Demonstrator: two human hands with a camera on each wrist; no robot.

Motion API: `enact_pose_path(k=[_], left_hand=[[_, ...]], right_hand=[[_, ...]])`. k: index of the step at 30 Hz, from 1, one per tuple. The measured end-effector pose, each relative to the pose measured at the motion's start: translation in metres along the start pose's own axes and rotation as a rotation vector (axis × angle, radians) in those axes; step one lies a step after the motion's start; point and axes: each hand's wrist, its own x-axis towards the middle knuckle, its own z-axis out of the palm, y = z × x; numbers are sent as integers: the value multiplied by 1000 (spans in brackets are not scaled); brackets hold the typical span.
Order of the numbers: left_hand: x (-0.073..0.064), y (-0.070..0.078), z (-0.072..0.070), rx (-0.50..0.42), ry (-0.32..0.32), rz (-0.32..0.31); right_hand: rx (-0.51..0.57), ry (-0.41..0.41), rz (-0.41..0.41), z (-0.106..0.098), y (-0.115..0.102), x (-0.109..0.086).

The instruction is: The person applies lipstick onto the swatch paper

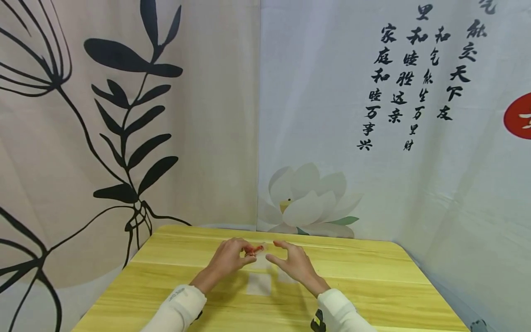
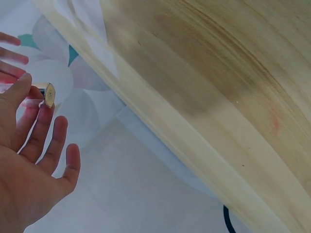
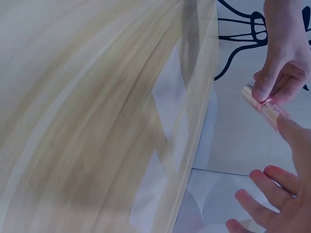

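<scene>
A small lipstick tube (image 1: 259,249), reddish and clear with gold-coloured parts, is held up above the far part of the table. My left hand (image 1: 230,257) pinches it between thumb and fingers. In the left wrist view the gold end of the lipstick tube (image 2: 49,95) sticks out past the left fingers, while the remaining fingers of the left hand (image 2: 36,150) are spread. My right hand (image 1: 295,264) faces it with fingers apart. From the right wrist, the right thumb (image 3: 290,130) overlaps one end of the lipstick tube (image 3: 264,105).
Several white paper squares, one nearest me (image 1: 258,284) and another under the right hand (image 1: 287,276), lie on the wooden table (image 1: 361,295). Behind its far edge hangs a printed cloth (image 1: 220,138) with plants, a lotus and writing.
</scene>
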Motion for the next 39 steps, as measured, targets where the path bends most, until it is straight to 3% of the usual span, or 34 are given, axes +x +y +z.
enact_pose_path(k=[15,39], left_hand=[[3,9,-3,38,-4,47],[5,20,-1,70,2,101]], right_hand=[[15,9,-60,3,-6,1],[116,-23,-76,5,-3,3]])
